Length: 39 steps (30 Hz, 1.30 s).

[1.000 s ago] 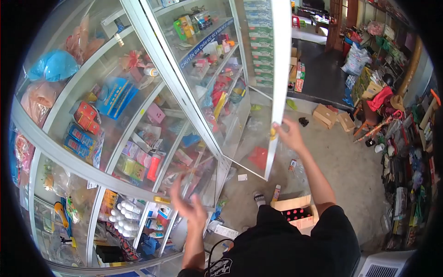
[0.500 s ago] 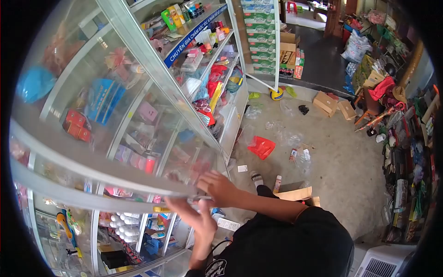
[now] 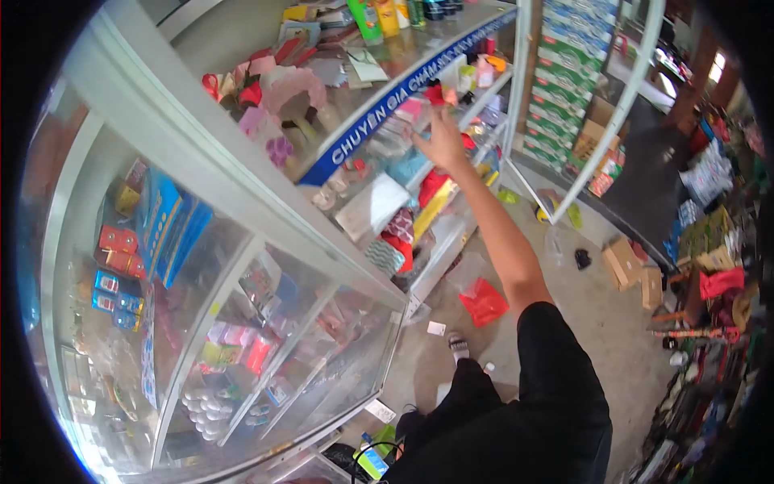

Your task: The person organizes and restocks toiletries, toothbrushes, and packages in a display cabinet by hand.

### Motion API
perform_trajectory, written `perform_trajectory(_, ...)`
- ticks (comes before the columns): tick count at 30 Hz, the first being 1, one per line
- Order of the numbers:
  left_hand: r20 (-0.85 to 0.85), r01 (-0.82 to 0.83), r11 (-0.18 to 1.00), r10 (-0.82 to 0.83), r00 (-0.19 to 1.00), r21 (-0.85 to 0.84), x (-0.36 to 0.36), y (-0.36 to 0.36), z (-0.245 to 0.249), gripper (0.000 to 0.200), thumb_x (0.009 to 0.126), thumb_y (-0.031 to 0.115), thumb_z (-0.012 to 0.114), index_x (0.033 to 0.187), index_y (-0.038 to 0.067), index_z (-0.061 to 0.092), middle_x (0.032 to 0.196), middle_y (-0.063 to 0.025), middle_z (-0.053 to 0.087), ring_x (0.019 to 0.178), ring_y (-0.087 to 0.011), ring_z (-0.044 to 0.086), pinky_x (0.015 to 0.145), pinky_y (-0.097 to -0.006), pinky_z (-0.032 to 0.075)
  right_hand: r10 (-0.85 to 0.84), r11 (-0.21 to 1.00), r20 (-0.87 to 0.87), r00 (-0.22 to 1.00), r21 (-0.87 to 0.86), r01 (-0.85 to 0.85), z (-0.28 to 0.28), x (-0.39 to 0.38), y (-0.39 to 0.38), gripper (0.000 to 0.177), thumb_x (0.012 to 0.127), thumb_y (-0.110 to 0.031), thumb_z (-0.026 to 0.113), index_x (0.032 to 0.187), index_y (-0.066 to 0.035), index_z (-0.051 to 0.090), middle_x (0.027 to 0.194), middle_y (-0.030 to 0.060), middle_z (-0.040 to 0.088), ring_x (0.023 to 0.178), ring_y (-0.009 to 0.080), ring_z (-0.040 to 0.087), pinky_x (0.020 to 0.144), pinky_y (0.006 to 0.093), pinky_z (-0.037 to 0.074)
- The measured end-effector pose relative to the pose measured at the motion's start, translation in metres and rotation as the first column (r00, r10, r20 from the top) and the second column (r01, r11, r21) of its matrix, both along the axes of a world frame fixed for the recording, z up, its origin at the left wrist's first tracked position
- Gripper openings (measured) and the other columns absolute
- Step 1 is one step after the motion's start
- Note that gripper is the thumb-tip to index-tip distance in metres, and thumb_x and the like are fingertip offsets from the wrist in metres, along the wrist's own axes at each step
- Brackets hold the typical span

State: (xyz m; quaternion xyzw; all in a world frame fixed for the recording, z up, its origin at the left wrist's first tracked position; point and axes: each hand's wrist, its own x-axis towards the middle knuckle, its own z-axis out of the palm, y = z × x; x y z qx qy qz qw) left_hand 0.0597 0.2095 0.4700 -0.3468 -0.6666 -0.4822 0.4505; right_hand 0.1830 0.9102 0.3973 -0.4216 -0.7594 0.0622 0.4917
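Small red packet [image 3: 436, 93] sits pinched in the fingertips of the raised right hand [image 3: 445, 141], above the blue-edged glass cabinet shelf [image 3: 355, 139]; the left hand is out of view.

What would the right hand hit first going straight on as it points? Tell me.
The right hand would most likely meet the small red item just ahead of it, below the blue lettered strip. It may already be touching it; depth is unclear.
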Motion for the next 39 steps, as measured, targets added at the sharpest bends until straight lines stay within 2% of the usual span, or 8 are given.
perform_trajectory(6,-0.054,-0.028,0.999,0.026,0.998,-0.032,0.011,0.079,-0.039,0.072,0.095,0.030,0.059,0.154,0.005,0.026,0.158,-0.0308,0.032,0.146,-0.0475,0.035,0.120,-0.0628,0.026,0.164,0.937,0.384,0.909,-0.349,-0.021,0.018,-0.032,0.133,0.109,0.069,-0.069,0.080,0.150,-0.003,0.048,0.156,0.0279,0.044,0.147,0.0455,0.038,0.121,0.0588,0.027)
perform_trajectory(13,0.050,0.525,0.849,-0.523,0.851,-0.047,0.036,0.231,-0.053,0.056,0.087,0.024,0.061,0.139,0.008,0.049,0.144,-0.0308,0.048,0.133,-0.0465,0.051,0.114,-0.0579,0.037,0.130,0.990,0.238,0.962,-0.079,-0.114,-0.009,-0.031,0.135,0.081,0.067,-0.048,0.084,0.129,-0.002,0.062,0.127,0.0250,0.065,0.120,0.0442,0.060,0.108,0.0494,0.044)
perform_trajectory(18,0.779,0.896,0.402,-0.617,0.112,0.190,0.047,0.382,-0.025,0.051,0.102,0.029,0.055,0.142,-0.001,0.049,0.135,-0.0209,0.060,0.121,-0.0331,0.062,0.106,-0.0472,0.047,0.261,0.965,0.128,0.957,-0.036,-0.258,0.034,0.012,0.063,0.073,0.068,-0.039,0.087,0.128,-0.004,0.064,0.124,0.0214,0.067,0.116,0.0393,0.064,0.103,0.0482,0.048)
perform_trajectory(21,0.706,0.617,0.347,-0.413,-0.575,0.706,0.043,0.454,-0.036,0.063,0.108,0.048,0.051,0.147,-0.001,0.045,0.131,-0.0176,0.065,0.119,-0.0272,0.064,0.105,-0.0446,0.049,0.522,0.853,0.130,0.843,-0.093,-0.514,0.024,0.052,-0.018,0.080,0.069,-0.036,0.087,0.137,-0.005,0.060,0.131,0.0194,0.064,0.122,0.0381,0.061,0.107,0.0490,0.045)
perform_trajectory(24,0.572,0.536,0.205,-0.205,-0.794,0.819,0.044,0.459,-0.057,0.064,0.107,0.053,0.050,0.142,0.000,0.049,0.126,-0.0134,0.067,0.111,-0.0252,0.070,0.099,-0.0426,0.057,0.666,0.745,0.169,0.726,-0.204,-0.636,0.023,0.081,-0.125,0.084,0.067,-0.035,0.088,0.140,-0.007,0.059,0.132,0.0175,0.064,0.126,0.0376,0.058,0.112,0.0512,0.041)
perform_trajectory(31,0.707,0.633,0.388,-0.071,-0.704,0.670,0.044,0.331,-0.143,0.038,0.104,0.031,0.065,0.128,0.002,0.061,0.109,-0.0070,0.071,0.093,-0.0186,0.072,0.080,-0.0358,0.061,0.744,0.627,0.063,0.665,-0.410,-0.662,-0.025,0.087,-0.268,0.097,0.070,-0.039,0.089,0.150,-0.002,0.048,0.140,0.0186,0.060,0.133,0.0380,0.054,0.115,0.0512,0.039)
perform_trajectory(34,0.977,0.908,0.362,-0.111,-0.184,0.212,0.020,0.245,-0.143,0.025,0.105,0.022,0.063,0.121,0.002,0.063,0.095,-0.0069,0.071,0.086,-0.0167,0.071,0.075,-0.0330,0.060,0.777,0.524,-0.115,0.619,-0.427,-0.737,-0.033,0.070,-0.327,0.096,0.078,-0.039,0.085,0.155,-0.001,0.041,0.145,0.0205,0.056,0.133,0.0378,0.053,0.115,0.0506,0.038)
perform_trajectory(39,0.949,0.849,0.424,-0.161,-0.271,0.315,-0.007,0.098,-0.076,0.022,0.104,0.018,0.065,0.119,0.001,0.062,0.087,-0.0035,0.069,0.077,-0.0127,0.068,0.069,-0.0294,0.056,0.771,0.523,-0.180,0.610,-0.366,-0.770,-0.020,0.036,-0.423,0.073,0.090,-0.028,0.076,0.150,-0.001,0.044,0.144,0.0212,0.055,0.131,0.0385,0.053,0.111,0.0469,0.042)
